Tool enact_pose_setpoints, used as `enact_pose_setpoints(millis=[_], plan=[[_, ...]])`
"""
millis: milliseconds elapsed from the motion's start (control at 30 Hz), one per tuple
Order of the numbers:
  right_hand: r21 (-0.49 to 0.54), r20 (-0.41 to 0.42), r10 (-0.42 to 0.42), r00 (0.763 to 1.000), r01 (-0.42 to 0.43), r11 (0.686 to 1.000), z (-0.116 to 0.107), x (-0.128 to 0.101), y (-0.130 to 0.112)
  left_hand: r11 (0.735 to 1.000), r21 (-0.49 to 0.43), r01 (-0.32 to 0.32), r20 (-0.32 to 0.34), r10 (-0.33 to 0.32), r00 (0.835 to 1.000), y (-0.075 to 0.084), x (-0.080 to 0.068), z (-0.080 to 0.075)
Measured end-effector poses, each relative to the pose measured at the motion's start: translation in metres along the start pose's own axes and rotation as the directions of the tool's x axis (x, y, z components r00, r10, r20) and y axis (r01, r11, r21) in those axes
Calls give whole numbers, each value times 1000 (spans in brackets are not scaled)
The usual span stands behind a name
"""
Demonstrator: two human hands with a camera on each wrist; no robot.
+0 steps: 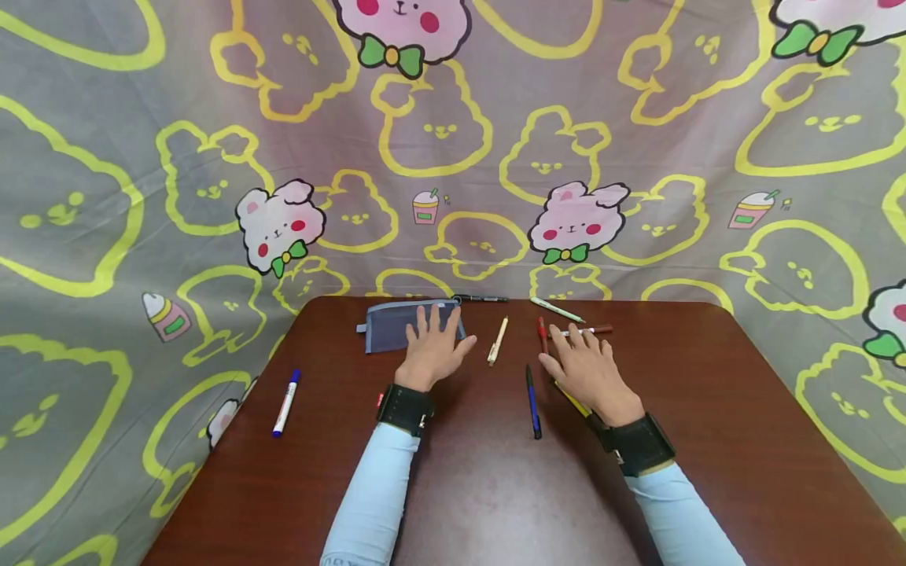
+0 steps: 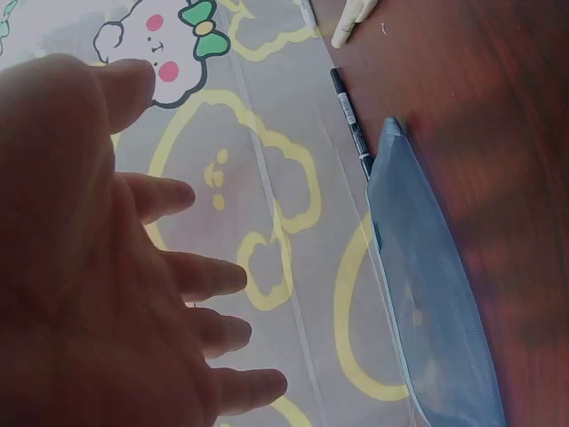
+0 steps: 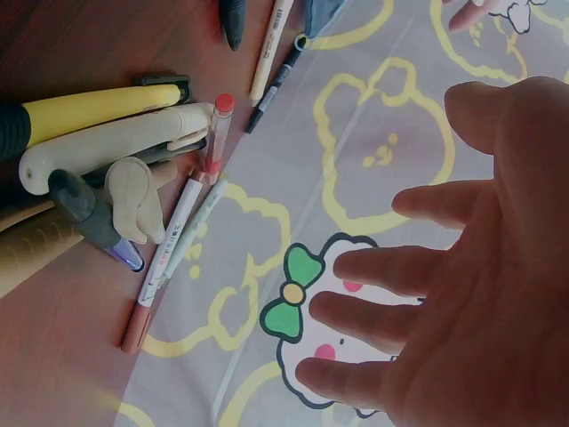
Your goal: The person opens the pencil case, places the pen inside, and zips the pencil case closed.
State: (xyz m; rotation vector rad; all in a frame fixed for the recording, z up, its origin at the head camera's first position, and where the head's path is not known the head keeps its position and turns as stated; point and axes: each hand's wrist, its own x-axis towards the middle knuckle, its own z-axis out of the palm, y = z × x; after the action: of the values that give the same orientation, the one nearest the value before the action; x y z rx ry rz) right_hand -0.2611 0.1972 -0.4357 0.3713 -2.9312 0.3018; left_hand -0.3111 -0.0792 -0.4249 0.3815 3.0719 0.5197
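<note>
Broadly, a dark brown table (image 1: pixel 708 409) fills the lower half of the head view, backed by a grey cloth (image 1: pixel 106 196) printed with yellow bears. Near the table's far edge, just left of centre, lies a flat blue-grey pouch (image 1: pixel 389 324). The left hand (image 1: pixel 433 350) rests flat on its right end with fingers straight and spread, holding nothing. It looks soft, thin and light, so it would likely sag if lifted by one corner; a pinch along its stiffer zip edge should serve better.

The right hand (image 1: pixel 583 368), right of centre, also lies open and spread, over several pens. A red pen (image 1: pixel 542 334) sits by its thumb, a yellow one (image 1: pixel 575 402) pokes out under the wrist, and a brown-capped marker (image 1: pixel 594 330) lies at its fingertips, though I cannot tell whether they touch. A blue pen (image 1: pixel 532 401) lies between the hands, with a cream pen (image 1: pixel 498 340) beyond it. These are stiff, light, smooth and prone to rolling; mid-barrel is the place to grip.

A blue-capped marker (image 1: pixel 286 402) lies well apart at left.
</note>
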Motion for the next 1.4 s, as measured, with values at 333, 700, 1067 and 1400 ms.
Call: enact_pose_setpoints(millis=[333, 700, 1067, 1400], plan=[[-1, -29, 58, 998, -58, 998, -5, -1, -3, 999, 47, 23, -60, -21, 998, -6, 14, -3], [13, -55, 77, 996, -76, 997, -3, -6, -1, 996, 72, 51, -158, -39, 987, -10, 38, -7], [11, -59, 98, 993, -97, 995, -6, -7, -1, 990, 111, 83, -148, -66, 987, -24, 65, -19], [10, -46, 87, 995, -87, 996, -2, -13, 1, 986, 54, 160, -126, -153, 980, -41, 80, -16]])
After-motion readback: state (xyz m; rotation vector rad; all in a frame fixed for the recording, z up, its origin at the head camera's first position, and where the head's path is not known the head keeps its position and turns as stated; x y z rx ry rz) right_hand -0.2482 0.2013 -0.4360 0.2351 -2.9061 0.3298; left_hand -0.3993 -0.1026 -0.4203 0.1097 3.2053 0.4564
